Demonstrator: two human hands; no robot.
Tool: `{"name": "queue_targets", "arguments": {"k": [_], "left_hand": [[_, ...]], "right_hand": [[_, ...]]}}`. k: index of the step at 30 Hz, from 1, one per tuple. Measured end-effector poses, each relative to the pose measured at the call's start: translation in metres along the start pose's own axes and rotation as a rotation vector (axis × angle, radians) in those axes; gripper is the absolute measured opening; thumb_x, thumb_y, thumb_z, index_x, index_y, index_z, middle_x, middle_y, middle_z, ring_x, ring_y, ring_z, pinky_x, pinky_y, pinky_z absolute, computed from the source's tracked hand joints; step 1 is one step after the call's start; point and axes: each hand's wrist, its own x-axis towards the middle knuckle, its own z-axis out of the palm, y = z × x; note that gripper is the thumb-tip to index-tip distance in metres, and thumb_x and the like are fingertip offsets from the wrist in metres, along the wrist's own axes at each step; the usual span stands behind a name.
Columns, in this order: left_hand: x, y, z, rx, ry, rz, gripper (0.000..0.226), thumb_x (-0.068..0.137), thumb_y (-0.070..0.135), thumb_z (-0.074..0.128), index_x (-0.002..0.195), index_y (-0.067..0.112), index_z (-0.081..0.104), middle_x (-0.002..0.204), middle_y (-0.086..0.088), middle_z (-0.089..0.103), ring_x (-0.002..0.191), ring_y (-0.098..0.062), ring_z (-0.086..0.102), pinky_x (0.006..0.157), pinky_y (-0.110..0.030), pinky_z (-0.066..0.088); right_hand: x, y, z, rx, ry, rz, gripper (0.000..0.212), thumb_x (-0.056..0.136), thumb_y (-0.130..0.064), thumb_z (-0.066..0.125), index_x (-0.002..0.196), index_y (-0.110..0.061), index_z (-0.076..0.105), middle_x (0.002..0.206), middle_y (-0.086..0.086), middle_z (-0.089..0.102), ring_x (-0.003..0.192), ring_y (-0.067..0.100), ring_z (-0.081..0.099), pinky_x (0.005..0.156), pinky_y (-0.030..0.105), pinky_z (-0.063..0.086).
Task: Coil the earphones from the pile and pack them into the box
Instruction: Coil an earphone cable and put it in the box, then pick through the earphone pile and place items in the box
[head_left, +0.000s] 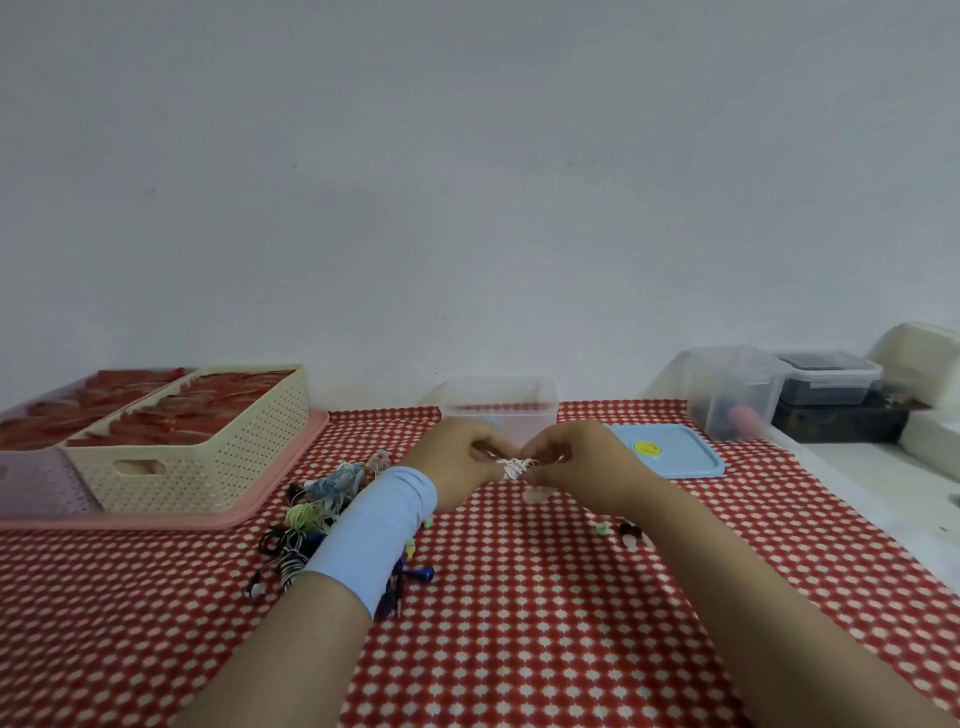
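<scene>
Left hand (457, 464) and right hand (577, 462) both pinch a white earphone bundle (514, 468) on the near side of the clear box (500, 408), seemingly finishing its coil; next it wants lifting in, the pile (322, 512) lying at left

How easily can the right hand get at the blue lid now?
Probably yes, once freed: the right hand and the left hand both pinch the white earphone coil. The blue lid lies flat just to its right, with only bare cloth between.
</scene>
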Motion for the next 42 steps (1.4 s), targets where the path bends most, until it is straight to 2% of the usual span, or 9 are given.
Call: {"name": "queue_targets", "arguments": {"k": [8, 13, 17, 21, 27, 33, 35, 38, 42], "left_hand": [[0.058, 0.001, -0.044, -0.031, 0.174, 0.028, 0.016, 0.086, 0.013, 0.07, 0.096, 0.025, 0.076, 0.097, 0.01, 0.073, 0.088, -0.002, 0.066, 0.087, -0.02, 0.05], [0.101, -0.011, -0.045, 0.043, 0.11, -0.029, 0.018, 0.091, 0.023, 0.067, 0.108, 0.026, 0.073, 0.111, 0.009, 0.07, 0.1, -0.007, 0.064, 0.095, -0.027, 0.049], [0.117, -0.029, -0.029, 0.128, -0.002, -0.079, 0.028, 0.096, 0.02, 0.059, 0.123, 0.024, 0.067, 0.129, 0.003, 0.064, 0.115, -0.015, 0.06, 0.104, -0.033, 0.046], [0.119, -0.043, -0.02, 0.196, -0.055, -0.066, 0.025, 0.096, 0.022, 0.059, 0.117, 0.028, 0.07, 0.128, 0.005, 0.065, 0.116, -0.015, 0.059, 0.1, -0.028, 0.044], [0.102, -0.051, -0.033, 0.251, 0.029, -0.046, 0.022, 0.096, 0.024, 0.058, 0.113, 0.03, 0.07, 0.13, 0.001, 0.059, 0.12, -0.017, 0.054, 0.103, -0.033, 0.042], [0.054, -0.062, -0.058, 0.273, 0.065, -0.069, 0.022, 0.096, 0.019, 0.054, 0.107, 0.027, 0.072, 0.116, 0.005, 0.065, 0.097, -0.013, 0.058, 0.085, -0.026, 0.042], [0.037, -0.07, -0.065, 0.292, 0.06, -0.104, 0.025, 0.097, 0.018, 0.05, 0.103, 0.03, 0.07, 0.115, 0.006, 0.065, 0.095, -0.013, 0.059, 0.083, -0.026, 0.043], [0.012, -0.083, -0.071, 0.253, 0.07, -0.152, 0.028, 0.098, 0.016, 0.049, 0.09, 0.036, 0.067, 0.114, 0.007, 0.067, 0.093, -0.015, 0.066, 0.087, -0.036, 0.054], [-0.01, -0.092, -0.07, 0.232, 0.021, -0.194, 0.023, 0.099, 0.019, 0.052, 0.096, 0.036, 0.067, 0.115, 0.006, 0.067, 0.097, -0.012, 0.064, 0.088, -0.032, 0.053]], "right_hand": [[0.068, -0.022, -0.029, 0.059, 0.154, -0.011, 0.01, 0.083, -0.006, 0.078, 0.089, -0.014, 0.076, 0.07, -0.001, 0.072, 0.051, -0.002, 0.062, 0.054, 0.011, 0.046], [0.121, -0.018, -0.034, -0.164, 0.183, -0.002, 0.011, 0.086, -0.012, 0.076, 0.094, -0.021, 0.076, 0.082, -0.007, 0.071, 0.074, 0.011, 0.069, 0.059, 0.016, 0.047], [0.141, 0.003, -0.019, -0.329, 0.101, 0.034, 0.016, 0.088, -0.018, 0.076, 0.104, -0.019, 0.077, 0.096, -0.004, 0.072, 0.088, 0.014, 0.068, 0.075, 0.024, 0.053], [0.144, 0.018, -0.006, -0.469, 0.029, 0.082, 0.013, 0.089, -0.03, 0.074, 0.101, -0.028, 0.078, 0.102, -0.008, 0.075, 0.095, 0.013, 0.067, 0.093, 0.035, 0.055], [0.134, -0.001, -0.012, -0.544, 0.071, 0.025, 0.025, 0.095, -0.029, 0.067, 0.119, -0.029, 0.072, 0.124, -0.01, 0.069, 0.116, 0.012, 0.061, 0.105, 0.031, 0.044], [0.106, -0.059, 0.021, -0.385, -0.047, -0.172, 0.018, 0.093, -0.019, 0.067, 0.105, -0.023, 0.079, 0.107, -0.006, 0.075, 0.085, 0.004, 0.062, 0.09, 0.027, 0.054], [0.097, -0.072, 0.038, -0.395, -0.169, -0.112, 0.016, 0.091, -0.031, 0.07, 0.1, -0.022, 0.08, 0.097, -0.003, 0.077, 0.079, 0.009, 0.068, 0.085, 0.033, 0.059], [0.084, -0.083, 0.066, -0.469, -0.342, 0.042, 0.046, 0.086, -0.059, 0.067, 0.085, -0.014, 0.077, 0.078, 0.003, 0.076, 0.067, 0.016, 0.072, 0.078, 0.036, 0.061], [0.072, -0.083, 0.092, -0.486, -0.34, 0.074, 0.049, 0.082, -0.066, 0.068, 0.066, -0.019, 0.068, 0.067, -0.001, 0.064, 0.063, 0.012, 0.059, 0.069, 0.029, 0.051]]}}
